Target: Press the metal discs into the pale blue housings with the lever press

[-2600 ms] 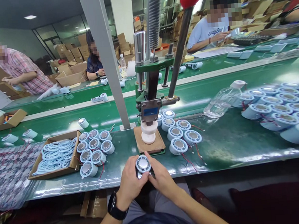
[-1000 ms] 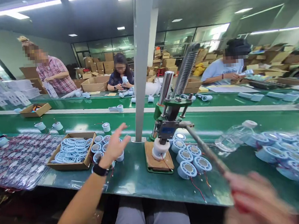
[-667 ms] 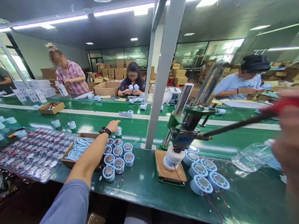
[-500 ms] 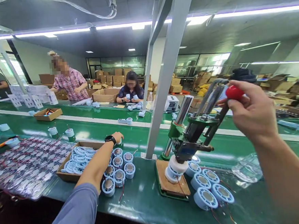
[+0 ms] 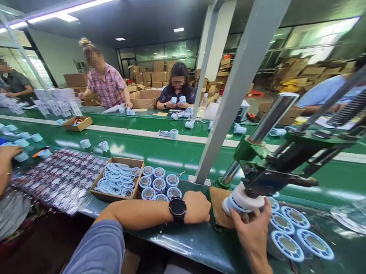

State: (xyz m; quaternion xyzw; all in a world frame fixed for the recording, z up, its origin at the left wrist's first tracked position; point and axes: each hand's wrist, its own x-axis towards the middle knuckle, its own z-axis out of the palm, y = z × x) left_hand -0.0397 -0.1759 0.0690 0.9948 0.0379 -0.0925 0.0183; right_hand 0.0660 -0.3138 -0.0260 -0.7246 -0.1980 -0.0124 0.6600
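Note:
My right hand (image 5: 253,224) has its fingers and thumb around the light-blue round part (image 5: 230,205) on the wooden base (image 5: 219,201) of the green hand press (image 5: 266,164). The white press head (image 5: 248,197) sits right over that part. My left hand (image 5: 196,207), with a black watch at the wrist, is closed just left of the base; what it may hold is hidden. Light-blue round parts with metal discs (image 5: 159,184) stand behind my left wrist. More such parts (image 5: 286,241) are to the right of my right hand.
A cardboard box of blue rings (image 5: 94,189) and wrapped flat discs (image 5: 60,174) lie left. A grey post (image 5: 230,96) rises behind the press. A co-worker's hand (image 5: 7,153) is at far left; other people sit or stand across the green belt.
My right hand has let go of the red lever knob and come down to the part under the press. My left hand has moved from behind the round parts toward the press base. The view has shifted.

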